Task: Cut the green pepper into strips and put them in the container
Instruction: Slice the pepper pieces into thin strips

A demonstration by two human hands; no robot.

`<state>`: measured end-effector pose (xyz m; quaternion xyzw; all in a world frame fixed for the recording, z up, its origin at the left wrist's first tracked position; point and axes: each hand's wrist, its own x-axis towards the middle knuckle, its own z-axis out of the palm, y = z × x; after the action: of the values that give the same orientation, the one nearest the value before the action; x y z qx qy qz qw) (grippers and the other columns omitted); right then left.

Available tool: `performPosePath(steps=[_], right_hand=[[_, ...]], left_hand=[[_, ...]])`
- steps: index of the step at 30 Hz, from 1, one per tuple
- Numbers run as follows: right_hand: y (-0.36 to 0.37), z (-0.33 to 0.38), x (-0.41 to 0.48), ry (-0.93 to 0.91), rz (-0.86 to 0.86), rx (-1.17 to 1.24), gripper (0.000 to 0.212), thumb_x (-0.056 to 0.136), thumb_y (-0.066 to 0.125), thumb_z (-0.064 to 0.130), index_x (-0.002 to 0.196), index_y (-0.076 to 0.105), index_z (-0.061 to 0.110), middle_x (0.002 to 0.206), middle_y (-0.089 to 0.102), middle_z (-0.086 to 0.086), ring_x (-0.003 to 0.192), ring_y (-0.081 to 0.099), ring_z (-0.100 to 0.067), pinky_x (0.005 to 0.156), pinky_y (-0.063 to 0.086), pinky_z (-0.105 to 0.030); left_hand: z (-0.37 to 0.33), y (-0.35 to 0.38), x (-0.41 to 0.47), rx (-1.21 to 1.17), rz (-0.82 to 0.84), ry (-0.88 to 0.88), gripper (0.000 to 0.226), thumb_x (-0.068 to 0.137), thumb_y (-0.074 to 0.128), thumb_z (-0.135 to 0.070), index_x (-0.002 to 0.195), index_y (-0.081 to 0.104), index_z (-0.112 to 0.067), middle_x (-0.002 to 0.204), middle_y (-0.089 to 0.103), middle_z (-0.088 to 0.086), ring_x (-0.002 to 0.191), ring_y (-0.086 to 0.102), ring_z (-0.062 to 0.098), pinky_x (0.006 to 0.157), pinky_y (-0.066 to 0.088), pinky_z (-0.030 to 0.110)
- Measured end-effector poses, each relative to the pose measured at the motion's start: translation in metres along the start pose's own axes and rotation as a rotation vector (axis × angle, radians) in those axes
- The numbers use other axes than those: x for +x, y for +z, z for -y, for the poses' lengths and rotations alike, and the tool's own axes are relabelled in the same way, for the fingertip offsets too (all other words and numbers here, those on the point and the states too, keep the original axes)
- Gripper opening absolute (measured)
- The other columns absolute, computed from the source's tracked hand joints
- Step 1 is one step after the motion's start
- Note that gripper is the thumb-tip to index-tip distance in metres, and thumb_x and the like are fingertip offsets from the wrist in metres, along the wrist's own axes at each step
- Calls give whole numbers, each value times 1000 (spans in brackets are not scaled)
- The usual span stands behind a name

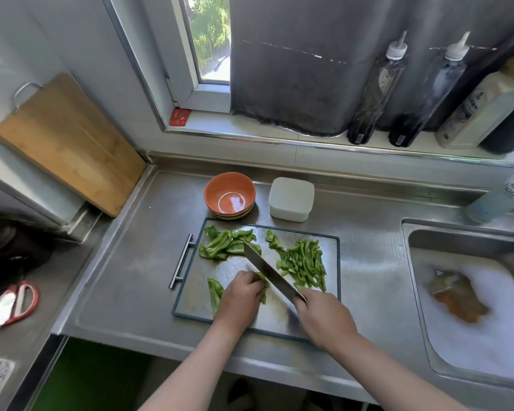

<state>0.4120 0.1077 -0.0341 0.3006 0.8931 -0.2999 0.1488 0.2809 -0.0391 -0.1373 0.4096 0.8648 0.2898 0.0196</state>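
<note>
Only one view is given: a wide-angle camera worn on the head, aimed forward and steeply down at close range. The left hand (241, 295) and right hand (324, 318) are framed just below centre, the window (211, 40) at the top, the sink (457, 244) cropped at right.

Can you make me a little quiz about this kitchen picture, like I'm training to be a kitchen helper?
1. What colour is the bowl behind the cutting board?
2. True or false: the left hand grips the knife.
3. Where do the thin strips lie? A: in the bowl. B: on the cutting board, right of the knife. C: in the sink.

Key
1. Orange.
2. False. The right hand grips the knife, and the left hand holds a pepper piece down.
3. B.
</note>
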Motion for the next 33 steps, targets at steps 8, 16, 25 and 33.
performPosePath(steps=[8,16,25,33], right_hand=[[-3,-2,2,42,5,7,34,101,40,34,68,46,29,76,58,6,76,55,-21,59,38,-33],[-4,-6,-4,12,-13,-29,32,102,38,35,73,49,29,71,57,6,69,53,-16,56,38,-32],[-2,-16,-8,-40,5,-128,28,101,37,34,82,55,24,73,60,3,70,55,-20,60,43,-34],[-9,-15,-9,-27,-55,-127,22,103,36,35,85,49,35,81,65,3,73,55,-22,62,43,-34]], left_hand=[[5,-2,7,20,52,-47,17,79,75,-12,96,73,-15,96,65,-1,91,59,23,62,54,33],[7,7,5,43,-12,30,13,70,86,-14,76,75,-15,78,64,-3,76,58,17,48,50,28],[-3,18,-4,42,-134,-8,7,82,73,-18,79,72,-12,78,64,2,76,56,23,53,49,34],[-6,13,-7,16,-109,-15,9,79,79,-11,84,72,-11,84,64,0,80,56,22,62,50,34]])
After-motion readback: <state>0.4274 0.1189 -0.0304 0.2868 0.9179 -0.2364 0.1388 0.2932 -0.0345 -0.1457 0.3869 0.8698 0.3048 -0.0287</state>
